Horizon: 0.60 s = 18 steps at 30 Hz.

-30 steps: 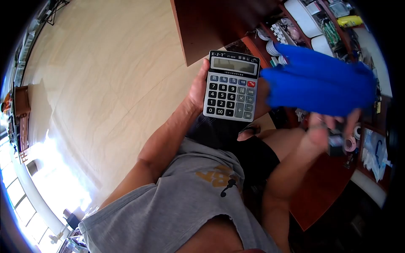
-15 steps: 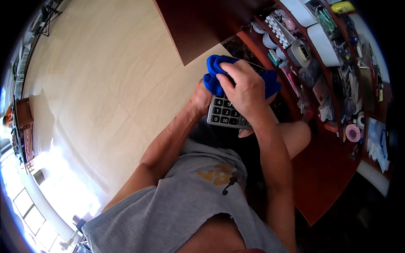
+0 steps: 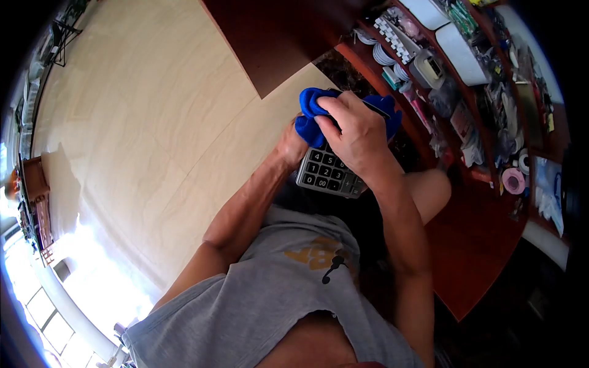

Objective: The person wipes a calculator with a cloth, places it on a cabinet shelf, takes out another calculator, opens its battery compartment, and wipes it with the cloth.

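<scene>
Head view: right hand [image 3: 356, 136] pinches blue cloth [image 3: 309, 131] over the far end of the calculator [image 3: 325, 172]; left hand [image 3: 292, 146] grips its left edge.

A head-worn camera is looking forward and steeply down from above the wearer's grey T-shirt [image 3: 257, 276], which is filling the lower foreground. The left hand [image 3: 292, 146] and right hand [image 3: 356, 134] are appearing near mid-frame, within arm's reach of the lens. The wide, round-edged field is curving outward, taking in pale floor [image 3: 153, 110] at left, wooden shelving [image 3: 358, 62] at upper right, and a bright window [image 3: 58, 334] at lower left.
</scene>
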Each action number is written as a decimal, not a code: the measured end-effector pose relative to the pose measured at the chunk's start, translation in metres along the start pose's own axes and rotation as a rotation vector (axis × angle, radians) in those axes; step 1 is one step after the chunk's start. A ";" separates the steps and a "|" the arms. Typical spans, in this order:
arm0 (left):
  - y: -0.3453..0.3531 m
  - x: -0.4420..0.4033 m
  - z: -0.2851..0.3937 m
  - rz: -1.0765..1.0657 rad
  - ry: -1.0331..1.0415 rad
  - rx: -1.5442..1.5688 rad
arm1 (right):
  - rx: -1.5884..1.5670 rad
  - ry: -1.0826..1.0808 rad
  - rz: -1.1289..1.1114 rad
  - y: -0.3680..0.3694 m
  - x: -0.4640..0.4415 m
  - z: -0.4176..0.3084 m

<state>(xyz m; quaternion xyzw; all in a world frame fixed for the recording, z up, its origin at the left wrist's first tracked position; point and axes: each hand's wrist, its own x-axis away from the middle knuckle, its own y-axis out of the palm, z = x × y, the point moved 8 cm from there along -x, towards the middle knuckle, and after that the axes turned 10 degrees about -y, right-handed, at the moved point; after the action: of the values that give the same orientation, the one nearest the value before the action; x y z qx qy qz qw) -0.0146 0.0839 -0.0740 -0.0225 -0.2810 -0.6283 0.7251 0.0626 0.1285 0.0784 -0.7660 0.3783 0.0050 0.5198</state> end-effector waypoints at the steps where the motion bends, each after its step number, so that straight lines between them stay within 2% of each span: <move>1: 0.000 -0.001 -0.003 -0.006 -0.006 -0.006 | 0.023 -0.010 -0.012 0.001 0.002 -0.001; 3: 0.011 -0.004 -0.035 -0.158 -0.381 0.439 | 0.164 0.044 0.105 -0.010 0.003 0.021; 5: 0.016 0.000 -0.029 -0.153 -0.375 0.492 | 0.210 0.088 0.193 -0.022 0.007 0.035; 7: 0.019 -0.006 -0.032 -0.206 -0.394 0.558 | 0.216 0.130 0.188 -0.026 0.015 0.046; 9: 0.019 -0.002 -0.032 -0.171 -0.441 0.587 | 0.201 0.140 0.182 -0.026 0.023 0.047; 11: 0.018 0.000 -0.034 -0.212 -0.456 0.604 | 0.081 0.081 0.157 -0.014 0.025 0.033; 13: 0.017 -0.002 -0.046 -0.235 -0.518 0.624 | 0.027 0.021 0.019 0.003 0.022 0.014; 15: 0.007 -0.006 -0.033 -0.107 -0.271 0.434 | 0.046 0.062 -0.031 0.009 0.021 0.013; 18: 0.010 -0.005 -0.038 -0.183 -0.394 0.583 | 0.154 0.136 0.026 0.000 0.020 0.027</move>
<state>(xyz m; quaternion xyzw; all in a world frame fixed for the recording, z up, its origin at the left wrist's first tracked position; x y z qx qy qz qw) 0.0088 0.0761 -0.1054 0.0899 -0.5833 -0.5678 0.5738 0.0878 0.1387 0.0576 -0.7173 0.4217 -0.0695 0.5503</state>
